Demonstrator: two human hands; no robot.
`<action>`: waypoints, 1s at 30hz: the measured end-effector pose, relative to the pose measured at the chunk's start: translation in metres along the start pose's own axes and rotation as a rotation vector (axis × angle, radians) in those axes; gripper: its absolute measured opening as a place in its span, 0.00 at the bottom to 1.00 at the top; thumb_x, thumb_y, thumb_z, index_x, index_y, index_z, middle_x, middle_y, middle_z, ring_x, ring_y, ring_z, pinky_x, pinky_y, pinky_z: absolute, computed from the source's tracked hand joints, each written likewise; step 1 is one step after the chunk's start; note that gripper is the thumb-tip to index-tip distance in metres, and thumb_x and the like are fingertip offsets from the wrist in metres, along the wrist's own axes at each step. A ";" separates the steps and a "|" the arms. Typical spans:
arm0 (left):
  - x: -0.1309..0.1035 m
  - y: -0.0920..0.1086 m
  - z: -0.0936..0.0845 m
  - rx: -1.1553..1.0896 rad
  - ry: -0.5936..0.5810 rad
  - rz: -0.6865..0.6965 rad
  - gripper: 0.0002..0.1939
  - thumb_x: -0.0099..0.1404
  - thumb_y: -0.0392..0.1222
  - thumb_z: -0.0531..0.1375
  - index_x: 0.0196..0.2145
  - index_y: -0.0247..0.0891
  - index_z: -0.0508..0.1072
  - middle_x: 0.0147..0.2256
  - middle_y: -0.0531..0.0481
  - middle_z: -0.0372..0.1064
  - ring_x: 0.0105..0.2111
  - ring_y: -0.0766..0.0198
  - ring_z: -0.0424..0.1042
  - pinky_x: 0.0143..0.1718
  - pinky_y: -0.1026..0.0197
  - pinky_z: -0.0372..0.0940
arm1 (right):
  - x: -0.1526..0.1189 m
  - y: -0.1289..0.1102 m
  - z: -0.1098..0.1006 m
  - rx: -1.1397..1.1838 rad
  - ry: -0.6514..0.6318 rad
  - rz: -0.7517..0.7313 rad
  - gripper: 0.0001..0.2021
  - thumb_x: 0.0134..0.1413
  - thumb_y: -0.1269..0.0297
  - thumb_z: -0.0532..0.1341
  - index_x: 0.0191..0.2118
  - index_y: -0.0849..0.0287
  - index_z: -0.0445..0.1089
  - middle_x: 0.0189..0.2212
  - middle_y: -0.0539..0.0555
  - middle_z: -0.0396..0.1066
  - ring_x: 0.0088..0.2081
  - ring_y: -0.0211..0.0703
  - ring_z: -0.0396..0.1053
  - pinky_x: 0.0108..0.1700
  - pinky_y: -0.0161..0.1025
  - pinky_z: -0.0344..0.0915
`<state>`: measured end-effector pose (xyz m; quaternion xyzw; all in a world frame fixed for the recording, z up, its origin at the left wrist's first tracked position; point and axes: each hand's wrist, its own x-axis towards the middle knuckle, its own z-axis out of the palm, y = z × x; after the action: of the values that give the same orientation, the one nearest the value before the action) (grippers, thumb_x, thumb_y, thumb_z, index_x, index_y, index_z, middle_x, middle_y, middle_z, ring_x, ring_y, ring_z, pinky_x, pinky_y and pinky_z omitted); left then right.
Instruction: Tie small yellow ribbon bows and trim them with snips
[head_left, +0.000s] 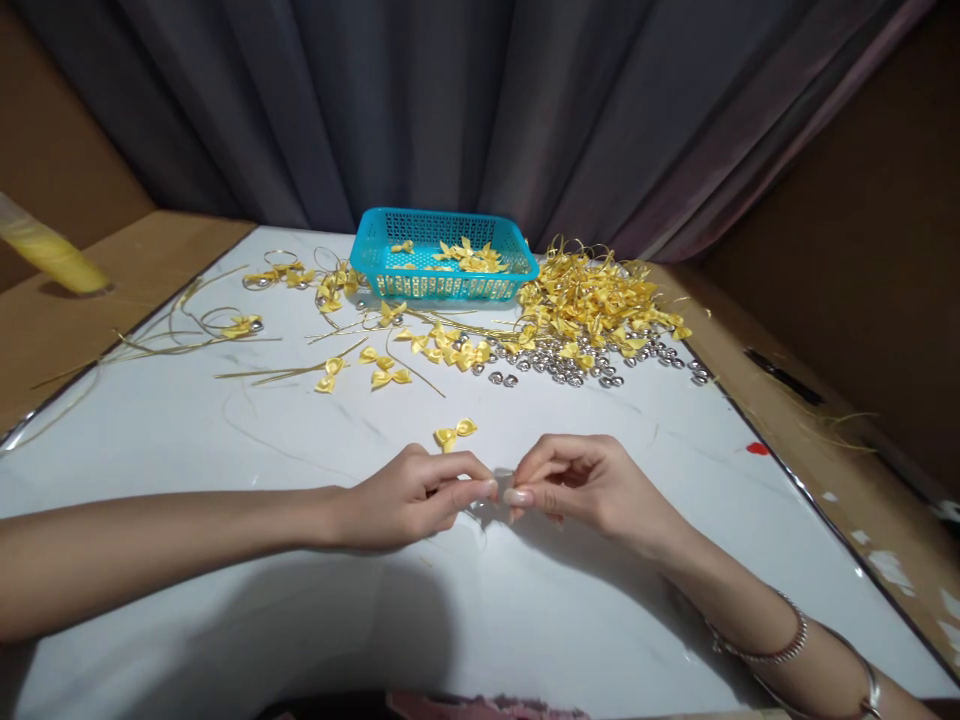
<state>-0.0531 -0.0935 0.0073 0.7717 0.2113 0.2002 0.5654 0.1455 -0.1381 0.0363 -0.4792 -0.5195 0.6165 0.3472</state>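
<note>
My left hand (424,493) and my right hand (581,485) face each other low over the white tabletop, thumbs and forefingers pinched, fingertips a small gap apart. Whatever lies between the fingertips is too small and blurred to name. Just beyond my left fingers rests a yellow ribbon bow (455,434). Several more yellow bows (390,376) are scattered farther back, beside a spread of small silver beads (559,362). Thin gold cords (300,368) lie loose to the left of them.
A blue plastic basket (445,290) holding some bows stands at the back. To its right is a heap of yellow bows with gold cords (592,295). A yellow-filled clear tube (56,255) is at the far left. Dark curtains (435,110) hang behind the table.
</note>
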 end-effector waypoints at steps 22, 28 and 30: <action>-0.001 -0.001 -0.002 0.276 -0.044 0.175 0.11 0.67 0.36 0.49 0.35 0.32 0.70 0.15 0.60 0.53 0.15 0.75 0.52 0.16 0.72 0.52 | -0.003 -0.003 -0.001 -0.343 0.000 -0.103 0.12 0.48 0.56 0.64 0.27 0.60 0.76 0.23 0.53 0.75 0.26 0.39 0.70 0.28 0.35 0.64; -0.001 -0.002 -0.002 0.286 -0.039 0.180 0.11 0.67 0.37 0.49 0.35 0.33 0.71 0.15 0.60 0.55 0.15 0.74 0.52 0.16 0.72 0.52 | -0.004 -0.005 0.000 -0.347 0.003 -0.138 0.12 0.49 0.56 0.64 0.26 0.59 0.76 0.22 0.53 0.75 0.25 0.38 0.69 0.28 0.35 0.65; -0.001 -0.002 -0.002 0.284 -0.040 0.181 0.12 0.67 0.37 0.49 0.35 0.32 0.71 0.15 0.60 0.54 0.15 0.74 0.52 0.16 0.72 0.52 | -0.004 -0.006 0.000 -0.352 0.003 -0.140 0.11 0.49 0.57 0.64 0.26 0.59 0.76 0.22 0.53 0.75 0.25 0.38 0.69 0.28 0.35 0.65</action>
<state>-0.0549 -0.0919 0.0060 0.8637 0.1558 0.2030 0.4342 0.1465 -0.1402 0.0425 -0.4962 -0.6508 0.4897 0.3007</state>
